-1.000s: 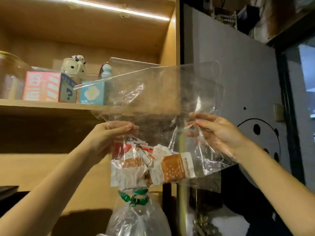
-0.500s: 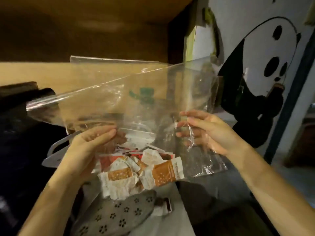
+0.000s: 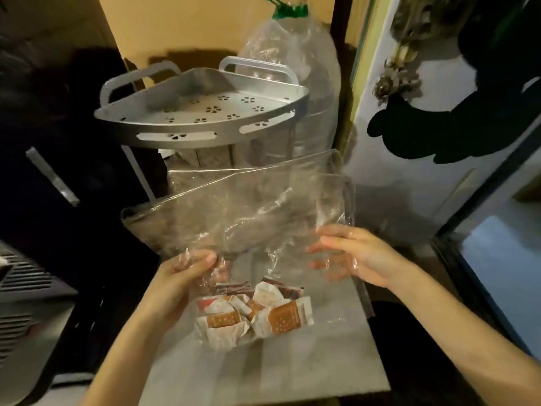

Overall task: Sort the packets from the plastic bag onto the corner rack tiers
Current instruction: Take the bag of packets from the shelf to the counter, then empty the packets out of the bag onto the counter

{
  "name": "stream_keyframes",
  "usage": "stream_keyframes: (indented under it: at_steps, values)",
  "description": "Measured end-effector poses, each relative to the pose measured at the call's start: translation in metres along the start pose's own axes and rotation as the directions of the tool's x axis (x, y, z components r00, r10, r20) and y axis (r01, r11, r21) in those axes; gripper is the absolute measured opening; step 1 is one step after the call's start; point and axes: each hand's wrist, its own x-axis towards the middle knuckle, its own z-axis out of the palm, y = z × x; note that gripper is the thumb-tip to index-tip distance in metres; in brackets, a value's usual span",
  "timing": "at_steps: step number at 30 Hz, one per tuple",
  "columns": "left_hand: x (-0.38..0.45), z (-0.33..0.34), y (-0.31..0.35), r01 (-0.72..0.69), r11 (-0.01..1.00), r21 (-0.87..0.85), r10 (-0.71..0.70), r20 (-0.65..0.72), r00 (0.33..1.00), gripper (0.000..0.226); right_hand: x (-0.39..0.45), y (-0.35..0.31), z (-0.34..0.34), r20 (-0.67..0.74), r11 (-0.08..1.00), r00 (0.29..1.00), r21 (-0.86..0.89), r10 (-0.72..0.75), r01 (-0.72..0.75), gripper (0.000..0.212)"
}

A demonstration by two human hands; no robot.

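Observation:
A clear plastic bag (image 3: pixel 251 212) hangs open-mouthed between my hands, low over a grey surface. Several small orange-and-white packets (image 3: pixel 257 315) lie bunched in its bottom. My left hand (image 3: pixel 181 276) pinches the bag's left side just above the packets. My right hand (image 3: pixel 354 259) grips the bag's right side, fingers pointing left. Behind the bag stands the silver corner rack; its top tier (image 3: pixel 202 112) is a perforated quarter-round tray with nothing on it. The lower tiers are hidden behind the bag.
A large clear water bottle (image 3: pixel 292 68) with a green cap ring stands right behind the rack. A grey mat (image 3: pixel 292 367) lies under the bag. Dark furniture fills the left; a white panel with a black panda figure (image 3: pixel 456 112) is on the right.
My view has tipped downward from the wooden shelf to the rack, which now shows in full. The bag has come lower, both hands still holding its sides.

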Motion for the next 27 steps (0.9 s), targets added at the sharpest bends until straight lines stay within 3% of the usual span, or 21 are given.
stream_keyframes:
  at_steps: [2, 5, 6, 9, 12, 17, 18, 20, 22, 24, 27]
  values:
    - [-0.001, -0.006, -0.01, 0.056, 0.998, 0.007, -0.056, 0.004, 0.998, 0.057, 0.007, 0.024, 0.001, 0.003, 0.996, 0.997, 0.042, 0.073, -0.074, 0.012]
    - [0.003, -0.008, -0.021, 0.126, 0.992, 0.011, -0.126, -0.024, 0.992, 0.021, 0.022, 0.052, 0.002, -0.013, 0.982, 0.986, 0.086, 0.167, -0.166, 0.017]
    - [0.005, -0.008, -0.024, 0.147, 0.989, 0.021, -0.146, -0.044, 0.988, 0.018, 0.027, 0.06, 0.002, -0.008, 0.978, 0.982, 0.091, 0.188, -0.186, 0.018]
    - [0.014, -0.012, -0.036, 0.216, 0.976, -0.024, -0.217, -0.077, 0.973, 0.022, 0.044, 0.076, -0.001, 0.04, 0.969, 0.977, 0.122, 0.211, -0.214, 0.024]
    - [0.024, -0.012, -0.043, 0.245, 0.955, -0.17, -0.26, -0.07, 0.963, 0.025, 0.059, 0.082, -0.007, 0.019, 0.97, 0.975, 0.098, 0.223, -0.224, 0.054]
    - [0.052, -0.011, -0.051, 0.245, 0.96, -0.137, -0.272, -0.233, 0.934, 0.009, 0.076, 0.093, -0.015, 0.005, 0.974, 0.974, 0.011, 0.225, -0.226, 0.034]
    - [0.059, -0.014, -0.053, 0.261, 0.957, -0.124, -0.283, -0.224, 0.932, 0.011, 0.078, 0.095, -0.017, -0.032, 0.976, 0.976, -0.023, 0.217, -0.218, 0.038]
    - [0.069, -0.02, -0.057, 0.278, 0.956, -0.092, -0.291, -0.2, 0.935, 0.013, 0.082, 0.093, -0.019, -0.149, 0.975, 0.969, -0.07, 0.197, -0.209, 0.066]
    - [0.075, -0.025, -0.058, 0.283, 0.954, -0.099, -0.297, -0.181, 0.938, 0.016, 0.083, 0.083, -0.02, -0.267, 0.965, 0.958, -0.204, 0.104, -0.162, 0.09]
    - [0.078, -0.027, -0.059, 0.276, 0.952, -0.135, -0.295, -0.152, 0.943, 0.018, 0.085, 0.068, -0.021, -0.329, 0.902, 0.94, -0.427, -0.089, -0.064, 0.088]
    - [0.08, -0.025, -0.056, 0.286, 0.941, -0.179, -0.309, -0.111, 0.945, 0.017, 0.091, 0.044, -0.02, -0.243, 0.711, 0.906, -0.698, -0.347, 0.086, 0.085]
